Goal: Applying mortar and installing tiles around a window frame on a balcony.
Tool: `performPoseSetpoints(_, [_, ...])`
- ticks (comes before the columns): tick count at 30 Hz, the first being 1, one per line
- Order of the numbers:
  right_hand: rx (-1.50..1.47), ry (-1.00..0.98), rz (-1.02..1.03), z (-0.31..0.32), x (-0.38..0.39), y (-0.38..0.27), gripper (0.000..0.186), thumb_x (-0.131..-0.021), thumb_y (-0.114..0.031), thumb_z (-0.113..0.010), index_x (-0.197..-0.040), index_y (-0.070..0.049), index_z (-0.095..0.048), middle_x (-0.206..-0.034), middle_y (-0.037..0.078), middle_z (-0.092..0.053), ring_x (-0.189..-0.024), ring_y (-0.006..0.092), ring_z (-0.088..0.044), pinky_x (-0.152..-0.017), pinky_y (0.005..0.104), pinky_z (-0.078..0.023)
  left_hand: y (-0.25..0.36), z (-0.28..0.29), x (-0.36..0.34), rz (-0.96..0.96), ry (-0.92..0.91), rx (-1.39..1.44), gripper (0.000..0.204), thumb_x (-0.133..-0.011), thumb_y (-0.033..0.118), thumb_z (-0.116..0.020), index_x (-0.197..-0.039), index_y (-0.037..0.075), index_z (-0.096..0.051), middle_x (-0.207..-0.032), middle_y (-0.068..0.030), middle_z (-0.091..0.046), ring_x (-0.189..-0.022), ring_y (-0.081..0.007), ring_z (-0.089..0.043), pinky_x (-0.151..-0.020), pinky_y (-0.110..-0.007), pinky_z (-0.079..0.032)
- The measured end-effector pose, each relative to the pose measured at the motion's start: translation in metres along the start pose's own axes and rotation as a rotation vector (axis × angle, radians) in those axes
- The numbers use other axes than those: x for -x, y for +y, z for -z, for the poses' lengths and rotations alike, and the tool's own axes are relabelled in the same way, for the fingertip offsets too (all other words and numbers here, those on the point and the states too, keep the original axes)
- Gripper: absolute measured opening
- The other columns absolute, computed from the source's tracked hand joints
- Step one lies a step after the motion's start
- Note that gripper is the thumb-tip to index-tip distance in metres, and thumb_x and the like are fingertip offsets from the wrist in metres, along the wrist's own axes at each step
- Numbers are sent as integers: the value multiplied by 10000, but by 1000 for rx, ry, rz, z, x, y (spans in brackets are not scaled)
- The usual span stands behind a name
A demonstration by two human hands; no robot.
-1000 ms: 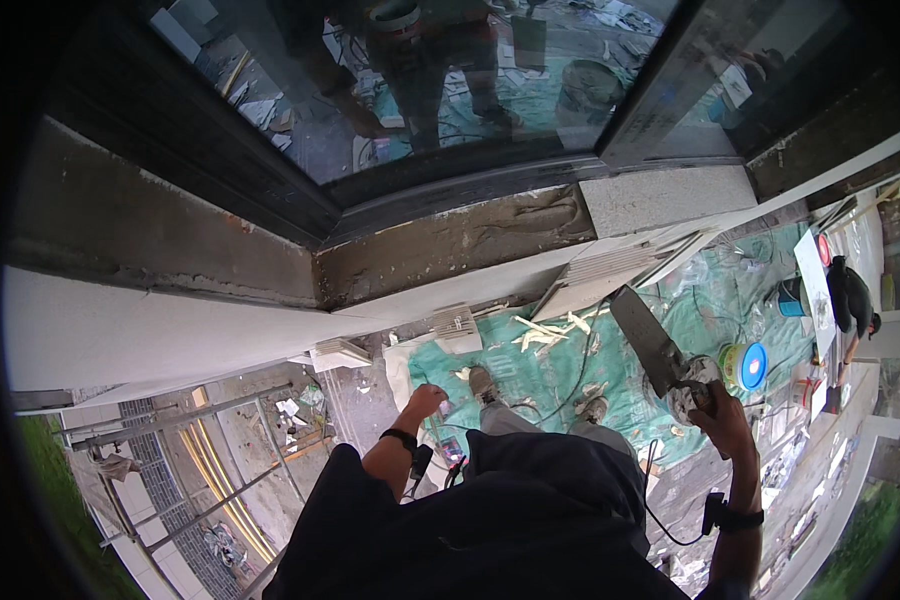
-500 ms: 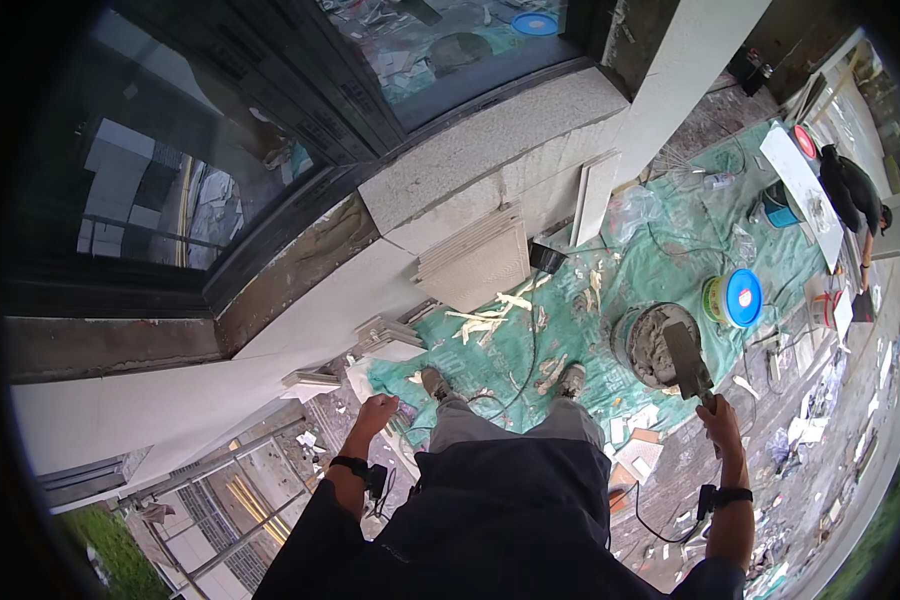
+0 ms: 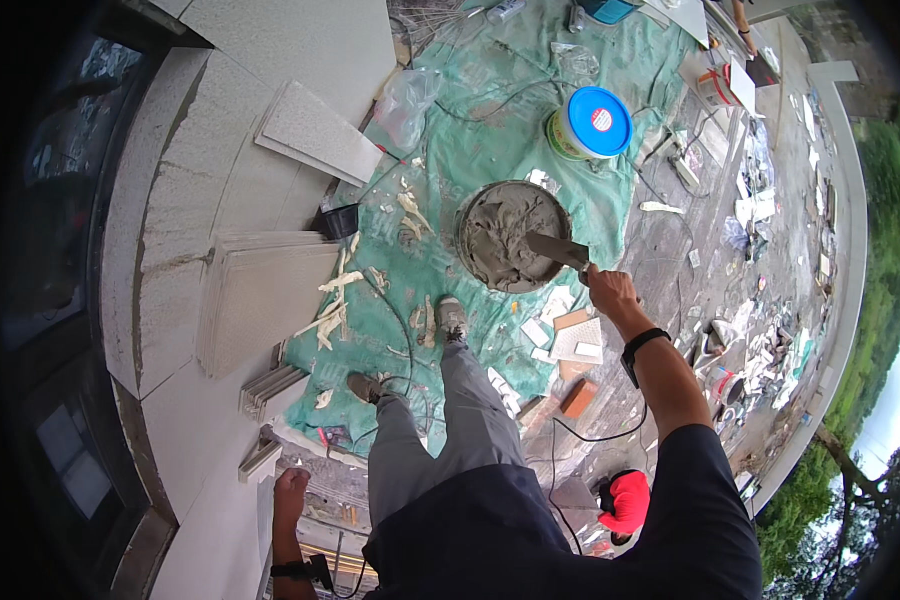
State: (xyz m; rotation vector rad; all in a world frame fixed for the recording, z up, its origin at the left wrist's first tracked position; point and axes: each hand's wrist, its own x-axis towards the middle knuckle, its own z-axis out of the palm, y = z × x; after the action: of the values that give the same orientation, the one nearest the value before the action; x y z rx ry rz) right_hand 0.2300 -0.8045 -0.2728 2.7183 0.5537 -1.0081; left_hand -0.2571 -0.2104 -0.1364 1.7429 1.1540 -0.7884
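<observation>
My right hand (image 3: 612, 291) is closed round the handle of a trowel (image 3: 558, 250). Its flat, mortar-smeared blade points left over the right side of a round bucket (image 3: 462, 240), and the tip meets the grey wet mortar (image 3: 502, 222) inside. The mortar surface is rough and heaped. My left hand (image 3: 290, 490) hangs low at the left with its fingers curled in and nothing visible in them. It is near a small stack of tile pieces (image 3: 260, 460) by the wall.
Green sheeting (image 3: 490, 90) covers the floor, with a blue-lidded tub (image 3: 597, 122) beyond the bucket. Large tiles (image 3: 260, 300) lean on the left wall near a black container (image 3: 338, 221). A brick (image 3: 579, 398), cables and scraps lie right. Another person's arm (image 3: 742, 25) shows at the top.
My view has turned right and come nearer the bucket. The trowel, raised over the bucket's right edge before, now has its blade lower, tip at the mortar. My left hand stays closed.
</observation>
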Motion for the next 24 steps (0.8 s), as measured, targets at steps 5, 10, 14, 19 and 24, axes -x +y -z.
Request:
performPoseSetpoints(5, [118, 19, 144, -60, -76, -10, 73, -859, -95, -527, -887, -30, -541, -752, 173, -686, -733, 331, -696, -645, 440, -543, 43, -57, -32, -38, -49, -13, 220, -927, 197, -604, -980, -14, -633, -828, -51, -648, -789, -111, -582, -755, -289, -474])
performPoseSetpoints(10, [-368, -189, 3, -113, -134, -97, 288, -793, -208, -656, -988, -1, -609, -883, 244, -683, -835, 380, -680, -705, 444, -543, 16, -72, -24, 51, -41, -40, 206, -910, 176, -612, -990, -13, -636, -893, -98, -691, -860, -147, -638, -789, -297, -491])
performPoseSetpoints(14, [-821, -373, -144, -130, -159, -116, 234, -755, -202, -674, -812, 14, -605, -660, 170, -629, -584, 289, -666, -522, 408, -503, 2, -79, -17, 189, -59, -82, 274, -878, 240, -639, -1002, -4, -657, -888, -120, -699, -863, -177, -661, -804, -317, -506])
performPoseSetpoints(19, [-1242, -432, -201, -127, -121, -120, 178, -784, -149, -632, -736, -28, -510, -560, 18, -485, -436, 173, -494, -386, 363, -368, 2, -66, 7, 213, -42, -149, 287, -863, 244, -649, -973, -20, -677, -880, -121, -701, -863, -178, -661, -805, -313, -508])
performPoseSetpoints(24, [-1144, -125, -213, -150, -51, -115, 237, -777, -175, -636, -871, 6, -515, -654, 136, -566, -550, 265, -568, -529, 404, -447, 68, -55, -10, 125, -56, -182, 286, -888, 245, -638, -996, -19, -663, -875, -130, -703, -861, -183, -669, -788, -318, -513])
